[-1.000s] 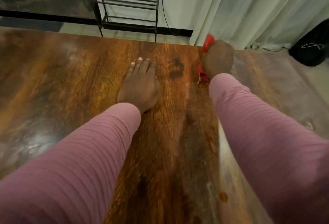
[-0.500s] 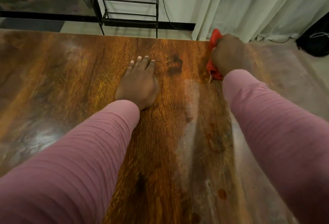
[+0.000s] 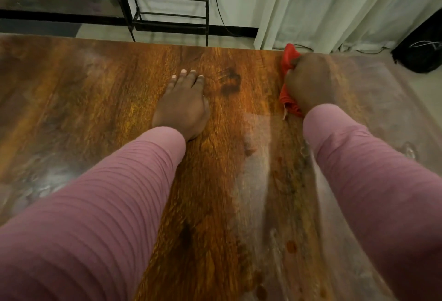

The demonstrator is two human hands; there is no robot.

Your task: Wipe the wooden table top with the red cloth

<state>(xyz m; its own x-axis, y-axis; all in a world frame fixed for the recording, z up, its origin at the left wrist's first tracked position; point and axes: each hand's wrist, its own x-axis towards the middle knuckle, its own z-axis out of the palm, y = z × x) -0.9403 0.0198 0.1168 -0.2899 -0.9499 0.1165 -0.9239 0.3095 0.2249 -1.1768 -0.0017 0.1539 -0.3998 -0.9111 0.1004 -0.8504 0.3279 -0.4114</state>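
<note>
Almost at the brink: red cloth works the table's far edge

Beyond the wooden table top (image 3: 71, 99), a black metal rack (image 3: 167, 6) stands on the floor at left. On the wood, the left hand (image 3: 183, 104) lies flat, palm down, fingers straight and close together, bracing the person just beside a dark knot (image 3: 230, 83) in the grain. To its right a pale, hazy streak (image 3: 257, 157) runs back toward the camera. Further right, the right hand (image 3: 308, 83) is fisted round the bunched red cloth (image 3: 288, 59), pressing it to the surface just beside the far edge; a tail of fabric sticks up past the knuckles and a loose thread trails near the wrist. A pale curtain (image 3: 334, 1) hangs behind, and a dark bag (image 3: 421, 47) sits on the floor at far right. Overshoot looks the likeliest risk: a stroke pushed further would carry the cloth off the edge. A wad this tight also covers little wood, so the haze may smear rather than lift.
</note>
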